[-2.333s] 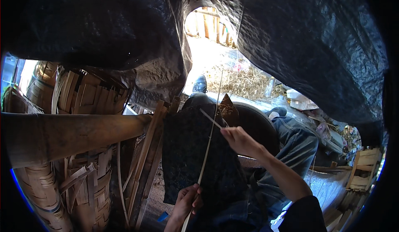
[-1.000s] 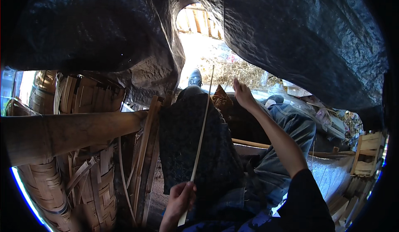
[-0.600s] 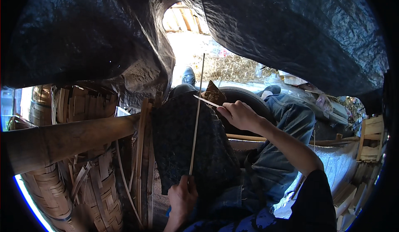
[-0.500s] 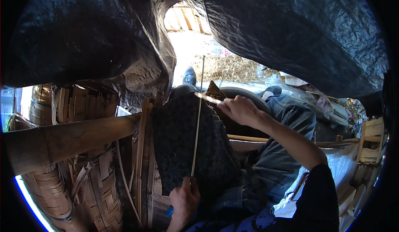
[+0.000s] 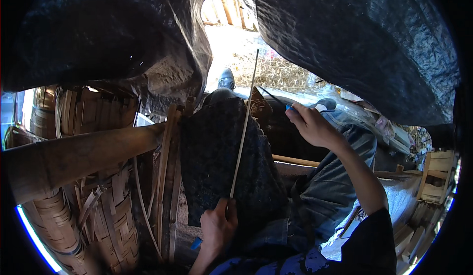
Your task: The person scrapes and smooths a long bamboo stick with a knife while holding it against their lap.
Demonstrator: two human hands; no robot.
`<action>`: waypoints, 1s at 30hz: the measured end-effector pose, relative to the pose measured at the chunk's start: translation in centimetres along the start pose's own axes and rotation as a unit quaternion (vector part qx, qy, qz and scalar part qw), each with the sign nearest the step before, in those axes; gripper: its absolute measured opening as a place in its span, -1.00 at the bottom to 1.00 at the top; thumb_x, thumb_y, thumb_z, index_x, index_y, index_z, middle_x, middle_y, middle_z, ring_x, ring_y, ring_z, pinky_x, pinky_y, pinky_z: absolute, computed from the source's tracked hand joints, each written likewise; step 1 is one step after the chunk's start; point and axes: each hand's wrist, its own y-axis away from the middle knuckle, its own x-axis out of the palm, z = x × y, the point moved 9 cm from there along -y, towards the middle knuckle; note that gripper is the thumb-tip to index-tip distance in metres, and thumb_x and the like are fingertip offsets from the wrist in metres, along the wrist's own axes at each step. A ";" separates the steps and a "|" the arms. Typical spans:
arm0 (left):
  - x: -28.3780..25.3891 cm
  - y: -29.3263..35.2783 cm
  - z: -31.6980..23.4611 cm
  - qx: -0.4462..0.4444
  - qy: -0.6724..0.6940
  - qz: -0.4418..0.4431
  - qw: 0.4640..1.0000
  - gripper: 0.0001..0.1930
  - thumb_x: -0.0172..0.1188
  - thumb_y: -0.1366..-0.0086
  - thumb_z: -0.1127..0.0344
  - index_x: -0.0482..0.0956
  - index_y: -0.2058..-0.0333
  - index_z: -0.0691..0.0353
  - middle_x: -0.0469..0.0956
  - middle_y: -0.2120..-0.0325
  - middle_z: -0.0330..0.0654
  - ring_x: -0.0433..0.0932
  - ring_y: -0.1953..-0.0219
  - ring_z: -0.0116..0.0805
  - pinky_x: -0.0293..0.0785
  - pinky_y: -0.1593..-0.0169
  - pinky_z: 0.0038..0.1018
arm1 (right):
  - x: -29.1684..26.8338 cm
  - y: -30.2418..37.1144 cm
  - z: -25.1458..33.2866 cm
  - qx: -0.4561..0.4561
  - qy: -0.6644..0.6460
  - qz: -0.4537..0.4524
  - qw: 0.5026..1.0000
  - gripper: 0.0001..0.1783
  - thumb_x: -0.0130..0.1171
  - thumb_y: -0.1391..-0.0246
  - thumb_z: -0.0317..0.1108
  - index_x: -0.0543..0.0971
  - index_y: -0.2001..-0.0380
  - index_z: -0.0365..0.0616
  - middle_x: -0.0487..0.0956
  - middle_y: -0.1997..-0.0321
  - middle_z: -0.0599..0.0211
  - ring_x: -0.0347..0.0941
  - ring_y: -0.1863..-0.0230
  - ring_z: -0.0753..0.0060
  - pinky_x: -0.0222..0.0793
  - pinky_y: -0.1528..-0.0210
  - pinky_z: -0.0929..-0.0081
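1. Head view, moved: right hand (image 5: pixel 318 127) with knife (image 5: pixel 275 97), its blade crossing the thin strip (image 5: pixel 241 149) half a second ago, now clear to its right.
2. Right hand: closed round the knife's blue handle; dark blade pointing up-left.
3. Left hand (image 5: pixel 218 224): grasping the strip's lower end; strip rising beyond it over dark cloth (image 5: pixel 217 161).
4. Left of left hand: bamboo pole (image 5: pixel 88 152), woven basket (image 5: pixel 54 218).
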 end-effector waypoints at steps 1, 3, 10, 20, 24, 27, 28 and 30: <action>0.1 -0.1 -0.2 0.007 -0.029 0.004 1.000 -0.88 0.11 -0.22 0.27 0.50 0.44 0.17 0.45 0.79 0.02 0.50 0.68 0.09 0.41 0.59 -0.15 | 0.3 -0.2 0.4 -0.003 -0.001 0.003 1.000 -0.56 -0.16 -0.30 -0.10 0.45 0.39 -0.30 0.42 0.67 0.16 0.34 0.64 0.36 0.20 0.50 0.39; 0.0 0.0 0.0 0.000 -0.042 0.002 0.999 -0.87 0.11 -0.23 0.27 0.49 0.45 0.16 0.45 0.80 0.02 0.50 0.69 0.08 0.41 0.60 -0.14 | 2.1 -1.2 1.0 0.007 -0.014 0.083 0.996 -0.54 -0.18 -0.30 -0.08 0.48 0.40 -0.28 0.52 0.54 0.04 0.52 0.44 0.13 0.32 0.33 0.23; 1.1 0.9 -1.1 0.044 -0.118 -0.015 0.992 -0.84 0.07 -0.27 0.26 0.42 0.47 0.15 0.43 0.84 -0.05 0.49 0.75 -0.03 0.37 0.67 -0.21 | -0.5 -11.1 -4.2 0.013 0.011 0.007 1.000 -0.56 -0.18 -0.28 -0.07 0.47 0.32 -0.28 0.52 0.53 0.05 0.49 0.45 0.16 0.32 0.32 0.24; 1.4 0.6 -0.4 0.055 -0.095 -0.008 0.994 -0.84 0.06 -0.27 0.28 0.42 0.46 0.17 0.43 0.84 -0.09 0.48 0.78 -0.11 0.35 0.70 -0.29 | 1.7 -10.4 -1.6 -0.045 0.123 0.124 0.984 -0.57 -0.13 -0.27 -0.13 0.54 0.39 -0.31 0.53 0.50 -0.08 0.52 0.44 0.02 0.35 0.30 0.16; 1.5 0.4 -1.1 0.078 -0.085 -0.015 0.993 -0.86 0.07 -0.26 0.30 0.42 0.47 0.16 0.43 0.84 -0.11 0.48 0.79 -0.12 0.34 0.71 -0.30 | 0.8 -9.7 -2.4 -0.100 0.138 0.053 0.984 -0.51 -0.14 -0.27 -0.09 0.49 0.45 -0.36 0.52 0.52 -0.10 0.51 0.50 0.13 0.37 0.34 0.21; 1.5 0.2 -1.6 0.084 -0.086 -0.013 0.993 -0.86 0.08 -0.26 0.30 0.42 0.47 0.16 0.43 0.84 -0.11 0.48 0.79 -0.12 0.34 0.71 -0.30 | -0.1 -10.6 -4.2 0.032 0.148 0.097 0.984 -0.46 -0.29 -0.31 -0.03 0.52 0.24 -0.30 0.54 0.49 0.02 0.53 0.42 0.06 0.47 0.25 0.20; 1.5 0.2 -1.7 0.083 -0.089 -0.012 0.993 -0.86 0.08 -0.26 0.30 0.42 0.47 0.17 0.43 0.84 -0.11 0.48 0.79 -0.13 0.34 0.71 -0.30 | 1.3 -9.9 -5.3 0.101 0.108 0.177 0.973 -0.45 -0.32 -0.31 0.01 0.48 0.14 -0.26 0.48 0.56 0.17 0.49 0.49 0.20 0.48 0.31 0.25; 1.4 0.0 -1.4 0.077 -0.089 -0.012 0.993 -0.86 0.08 -0.26 0.30 0.42 0.47 0.16 0.43 0.84 -0.11 0.48 0.79 -0.14 0.34 0.71 -0.31 | 4.2 -7.1 -4.8 0.194 0.071 0.345 0.916 -0.41 -0.41 -0.32 0.07 0.32 -0.16 -0.10 0.30 0.65 0.46 0.36 0.62 0.50 0.48 0.41 0.40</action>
